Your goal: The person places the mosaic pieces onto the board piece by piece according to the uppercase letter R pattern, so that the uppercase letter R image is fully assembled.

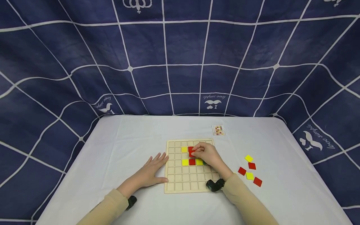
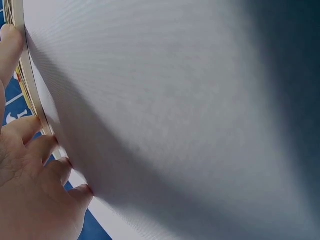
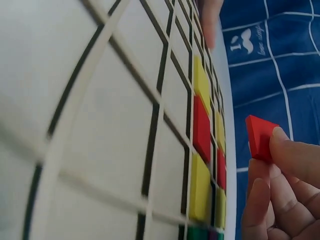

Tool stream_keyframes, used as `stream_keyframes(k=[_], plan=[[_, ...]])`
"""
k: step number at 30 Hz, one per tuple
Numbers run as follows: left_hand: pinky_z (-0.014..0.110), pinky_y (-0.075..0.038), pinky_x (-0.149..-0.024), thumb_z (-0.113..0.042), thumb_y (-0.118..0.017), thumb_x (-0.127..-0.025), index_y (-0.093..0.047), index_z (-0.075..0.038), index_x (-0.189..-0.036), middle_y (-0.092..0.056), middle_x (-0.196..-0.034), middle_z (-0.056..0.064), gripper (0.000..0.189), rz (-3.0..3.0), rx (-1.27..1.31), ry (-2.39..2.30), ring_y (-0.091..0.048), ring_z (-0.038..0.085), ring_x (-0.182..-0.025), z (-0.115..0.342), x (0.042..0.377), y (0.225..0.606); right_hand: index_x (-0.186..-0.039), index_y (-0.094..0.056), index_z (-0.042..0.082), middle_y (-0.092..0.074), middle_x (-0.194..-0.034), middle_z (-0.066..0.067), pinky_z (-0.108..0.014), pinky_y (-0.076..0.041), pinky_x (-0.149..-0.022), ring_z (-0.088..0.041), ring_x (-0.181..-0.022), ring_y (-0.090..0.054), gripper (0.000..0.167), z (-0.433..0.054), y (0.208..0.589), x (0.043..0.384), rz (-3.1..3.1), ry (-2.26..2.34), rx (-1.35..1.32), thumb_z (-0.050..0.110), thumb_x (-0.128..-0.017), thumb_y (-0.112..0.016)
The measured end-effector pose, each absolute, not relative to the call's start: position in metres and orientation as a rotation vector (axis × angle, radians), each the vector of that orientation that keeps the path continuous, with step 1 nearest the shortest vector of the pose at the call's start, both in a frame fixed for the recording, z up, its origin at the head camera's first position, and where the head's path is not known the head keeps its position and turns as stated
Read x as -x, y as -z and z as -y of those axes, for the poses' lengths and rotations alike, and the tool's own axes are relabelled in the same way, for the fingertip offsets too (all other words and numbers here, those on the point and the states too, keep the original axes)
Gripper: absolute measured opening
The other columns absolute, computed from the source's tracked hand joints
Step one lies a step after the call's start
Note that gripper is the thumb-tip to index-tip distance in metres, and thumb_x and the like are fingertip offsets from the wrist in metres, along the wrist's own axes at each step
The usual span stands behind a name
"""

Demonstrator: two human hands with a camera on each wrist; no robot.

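Observation:
A wooden grid board [image 1: 178, 177] lies on the table with yellow and red square tiles set in some of its cells. Between thumb and fingers my right hand [image 1: 208, 153] pinches a red tile [image 3: 261, 137], held just above the board's upper middle. That hand hides part of the upper right cells. Along the board's left edge my left hand [image 1: 150, 172] lies with fingers spread, its fingertips [image 2: 82, 190] and thumb at the rim. In the lower filled row sit a yellow tile [image 1: 185, 162], a red tile [image 1: 192, 162] and another yellow tile [image 1: 199, 161].
Right of the board, several loose red and yellow tiles, among them a yellow tile [image 1: 249, 176] and a red tile [image 1: 257, 181], lie on the white tablecloth [image 1: 135, 134]. A small pattern card [image 1: 218, 130] lies behind the board. A dark blue curtain [image 1: 182, 78] hangs beyond the table.

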State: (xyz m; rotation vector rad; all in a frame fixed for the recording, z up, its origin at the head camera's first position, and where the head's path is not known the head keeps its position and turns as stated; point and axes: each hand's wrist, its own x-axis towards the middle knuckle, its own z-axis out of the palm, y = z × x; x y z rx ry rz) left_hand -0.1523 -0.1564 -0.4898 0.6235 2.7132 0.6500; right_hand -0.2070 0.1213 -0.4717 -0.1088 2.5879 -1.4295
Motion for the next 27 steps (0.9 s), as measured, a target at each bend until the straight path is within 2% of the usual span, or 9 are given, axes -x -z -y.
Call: stream_keyframes(k=[5, 11, 27], plan=[[0.058, -0.010, -0.123, -0.051, -0.074, -0.082, -0.031, -0.010, -0.155, -0.022, -0.164, 0.011, 0.095, -2.709, -0.623, -0.647, -0.013, 0.034, -0.153, 0.156, 0.153, 0.491, -0.090, -0.072, 0.014, -0.069, -0.078, 0.003, -0.024, -0.049, -0.068, -0.009, -0.071, -0.060, 0.011, -0.106, 0.478, 0.211, -2.583, 1.387, 0.129, 0.017, -0.083, -0.080], [0.057, -0.010, -0.123, -0.052, -0.074, -0.082, -0.031, -0.011, -0.155, -0.022, -0.164, 0.010, 0.095, -2.710, -0.618, -0.636, -0.013, 0.032, -0.153, 0.157, 0.154, 0.491, -0.089, -0.072, 0.012, -0.069, -0.079, 0.001, -0.024, -0.050, -0.066, -0.009, -0.069, -0.060, 0.010, -0.097, 0.483, 0.214, -2.597, 1.349, 0.175, 0.014, -0.083, -0.079], [0.056, -0.009, -0.124, -0.054, -0.072, -0.083, -0.029, -0.012, -0.156, -0.021, -0.164, 0.008, 0.095, -2.707, -0.615, -0.613, -0.012, 0.031, -0.154, 0.156, 0.155, 0.492, -0.084, -0.073, 0.012, -0.066, -0.077, 0.000, -0.023, -0.049, -0.064, -0.011, -0.066, -0.056, 0.006, -0.089, 0.484, 0.217, -2.685, 1.248, 0.240, 0.013, -0.084, -0.079]])
